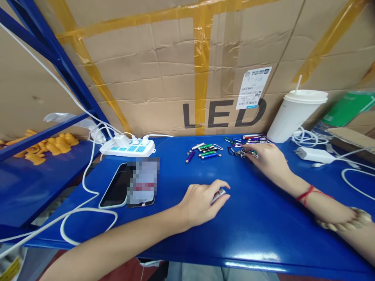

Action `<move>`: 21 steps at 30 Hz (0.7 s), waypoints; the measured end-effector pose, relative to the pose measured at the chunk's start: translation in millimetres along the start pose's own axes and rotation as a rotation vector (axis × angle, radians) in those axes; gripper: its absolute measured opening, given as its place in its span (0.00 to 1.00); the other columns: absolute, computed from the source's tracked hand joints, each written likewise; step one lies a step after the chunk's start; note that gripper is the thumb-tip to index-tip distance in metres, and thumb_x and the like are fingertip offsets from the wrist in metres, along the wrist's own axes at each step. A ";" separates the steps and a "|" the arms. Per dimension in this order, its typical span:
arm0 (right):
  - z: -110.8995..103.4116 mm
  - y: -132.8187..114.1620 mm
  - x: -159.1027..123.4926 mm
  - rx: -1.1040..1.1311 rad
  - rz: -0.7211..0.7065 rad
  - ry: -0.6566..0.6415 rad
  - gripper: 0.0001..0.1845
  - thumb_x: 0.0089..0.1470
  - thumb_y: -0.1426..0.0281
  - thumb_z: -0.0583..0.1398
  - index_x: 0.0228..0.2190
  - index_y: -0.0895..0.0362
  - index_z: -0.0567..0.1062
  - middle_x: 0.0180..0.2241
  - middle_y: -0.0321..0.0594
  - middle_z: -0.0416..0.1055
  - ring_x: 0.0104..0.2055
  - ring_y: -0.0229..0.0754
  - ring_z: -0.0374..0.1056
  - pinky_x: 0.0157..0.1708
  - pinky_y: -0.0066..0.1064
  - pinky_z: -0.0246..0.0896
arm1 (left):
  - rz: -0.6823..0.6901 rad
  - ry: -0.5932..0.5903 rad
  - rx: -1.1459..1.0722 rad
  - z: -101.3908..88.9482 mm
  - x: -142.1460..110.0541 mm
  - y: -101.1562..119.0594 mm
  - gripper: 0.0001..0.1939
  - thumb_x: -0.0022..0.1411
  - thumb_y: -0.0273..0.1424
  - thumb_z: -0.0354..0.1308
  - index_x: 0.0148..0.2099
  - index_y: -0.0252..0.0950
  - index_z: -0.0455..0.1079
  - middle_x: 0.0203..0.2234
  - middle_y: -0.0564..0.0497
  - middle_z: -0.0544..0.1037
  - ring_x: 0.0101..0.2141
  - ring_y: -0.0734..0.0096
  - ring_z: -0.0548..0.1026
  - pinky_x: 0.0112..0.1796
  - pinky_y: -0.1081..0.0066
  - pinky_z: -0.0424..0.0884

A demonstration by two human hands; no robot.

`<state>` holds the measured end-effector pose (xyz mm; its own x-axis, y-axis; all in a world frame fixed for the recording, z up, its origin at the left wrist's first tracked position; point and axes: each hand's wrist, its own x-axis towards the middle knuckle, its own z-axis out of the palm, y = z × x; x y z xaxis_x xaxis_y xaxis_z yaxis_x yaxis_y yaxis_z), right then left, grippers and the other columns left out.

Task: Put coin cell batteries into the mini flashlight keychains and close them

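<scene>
While the left hand (202, 203) held a small silver tube (218, 196) between curled thumb and fingers, the right hand (268, 160) touched metal clasps (240, 153); whether its fingers pinched one, I could not tell.

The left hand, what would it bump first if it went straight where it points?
Probably the right hand, near its wrist: the left hand points across the blue table toward it. Heights are hard to judge, so it might pass underneath.

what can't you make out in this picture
In the head view:
Small silver cylinder: partly hidden by the left hand.
Tiny silver metal clasps: too small to count beside the right hand.
Black-edged rectangular phone: screen pixelated.
Shiny green plastic package: blurred, cut off by the right edge.
</scene>
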<state>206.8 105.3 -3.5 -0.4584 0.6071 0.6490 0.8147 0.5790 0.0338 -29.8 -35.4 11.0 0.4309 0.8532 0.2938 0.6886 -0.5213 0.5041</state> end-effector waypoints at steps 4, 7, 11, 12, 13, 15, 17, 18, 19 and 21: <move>-11.3 -20.8 2.1 0.110 -0.047 0.163 0.11 0.57 0.69 0.55 0.40 0.60 0.73 0.33 0.42 0.76 0.35 0.45 0.72 0.38 0.36 0.66 | -0.026 -0.005 -0.013 0.8 0.3 2.0 0.11 0.64 0.35 0.48 0.48 0.40 0.61 0.26 0.58 0.76 0.27 0.74 0.75 0.29 0.77 0.64; -21.8 -45.4 0.3 0.260 -0.094 0.186 0.09 0.55 0.72 0.57 0.40 0.58 0.72 0.36 0.40 0.75 0.36 0.40 0.72 0.38 0.31 0.67 | -0.050 -0.012 -0.030 0.6 0.9 2.8 0.09 0.65 0.35 0.47 0.46 0.39 0.58 0.24 0.59 0.74 0.24 0.75 0.73 0.28 0.76 0.63; -36.7 -75.7 -6.6 0.386 -0.172 0.192 0.10 0.54 0.74 0.59 0.40 0.56 0.71 0.36 0.38 0.75 0.36 0.37 0.72 0.40 0.29 0.67 | -0.059 -0.019 -0.046 0.2 1.4 1.5 0.06 0.66 0.35 0.46 0.43 0.38 0.57 0.22 0.60 0.73 0.22 0.75 0.71 0.26 0.76 0.61; -40.3 -81.1 -9.0 0.428 -0.196 0.187 0.12 0.54 0.76 0.59 0.41 0.56 0.71 0.37 0.39 0.75 0.38 0.38 0.71 0.40 0.29 0.67 | -0.058 -0.019 -0.053 0.3 1.3 1.1 0.06 0.66 0.35 0.46 0.42 0.39 0.57 0.22 0.59 0.73 0.22 0.75 0.71 0.26 0.76 0.61; -43.7 -85.5 -11.6 0.479 -0.232 0.155 0.14 0.54 0.77 0.57 0.43 0.56 0.70 0.39 0.40 0.74 0.40 0.39 0.71 0.41 0.31 0.67 | -0.055 -0.018 -0.064 0.5 1.3 0.6 0.06 0.66 0.34 0.46 0.42 0.39 0.57 0.23 0.59 0.73 0.22 0.75 0.72 0.26 0.77 0.61; -50.2 -91.8 -17.0 0.573 -0.307 0.067 0.18 0.54 0.80 0.55 0.47 0.57 0.68 0.43 0.43 0.72 0.45 0.40 0.68 0.44 0.33 0.66 | -0.049 -0.011 -0.094 1.0 0.9 -0.2 0.05 0.66 0.34 0.46 0.42 0.38 0.57 0.26 0.57 0.75 0.25 0.75 0.73 0.27 0.77 0.63; -56.7 -96.3 -21.6 0.662 -0.380 0.019 0.22 0.54 0.82 0.54 0.50 0.57 0.66 0.46 0.46 0.70 0.48 0.43 0.66 0.44 0.36 0.66 | -0.039 0.006 -0.115 1.2 0.5 -1.0 0.06 0.66 0.33 0.46 0.43 0.38 0.57 0.29 0.56 0.76 0.26 0.74 0.74 0.28 0.77 0.64; -59.9 -98.4 -23.3 0.691 -0.401 0.008 0.23 0.54 0.82 0.54 0.51 0.57 0.66 0.47 0.46 0.70 0.49 0.43 0.66 0.43 0.36 0.66 | -0.028 0.015 -0.122 1.2 0.3 -1.4 0.06 0.66 0.33 0.45 0.43 0.38 0.58 0.29 0.55 0.76 0.26 0.74 0.74 0.28 0.77 0.64; -63.1 -100.7 -24.3 0.713 -0.406 -0.002 0.23 0.54 0.82 0.54 0.51 0.57 0.66 0.48 0.46 0.69 0.48 0.43 0.67 0.42 0.36 0.67 | -0.012 0.025 -0.128 0.9 0.1 -1.9 0.06 0.66 0.33 0.45 0.44 0.38 0.58 0.29 0.55 0.76 0.25 0.75 0.74 0.27 0.77 0.64; -68.6 -105.6 -24.8 0.763 -0.368 0.010 0.23 0.54 0.82 0.54 0.51 0.55 0.67 0.46 0.44 0.71 0.45 0.42 0.68 0.40 0.34 0.68 | 0.017 0.042 -0.138 0.3 0.0 -2.8 0.06 0.66 0.32 0.45 0.44 0.38 0.58 0.28 0.56 0.76 0.23 0.76 0.73 0.26 0.77 0.64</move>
<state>156.5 -8.3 29.0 -0.6413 0.3049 0.7041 0.1492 0.9497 -0.2753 -31.5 -33.9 9.4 0.4150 0.8458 0.3354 0.5936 -0.5310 0.6047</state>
